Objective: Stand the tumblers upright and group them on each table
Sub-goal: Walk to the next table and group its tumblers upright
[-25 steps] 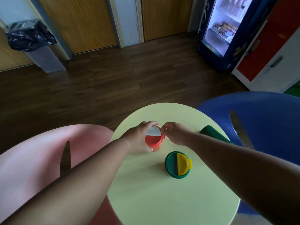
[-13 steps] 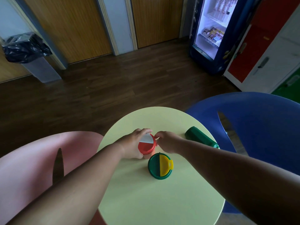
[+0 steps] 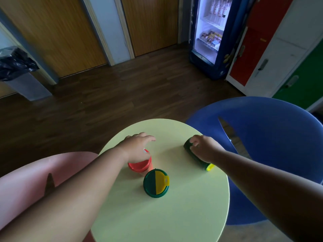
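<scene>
Tumblers: red plastic tumbler (image 3: 139, 165) and green plastic tumbler with yellow-green lid (image 3: 156, 182) upright, side by side, frame centre on round pale-yellow table (image 3: 174, 215); dark green tumbler (image 3: 189, 151) lying centre-right, right hand (image 3: 204, 149) gripping it; left hand (image 3: 138, 147) fingers spread above red one; one left.

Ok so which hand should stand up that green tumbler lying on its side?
Probably the right hand: its fingers already curl over the lying green tumbler. The left hand is over the red tumbler.
</scene>
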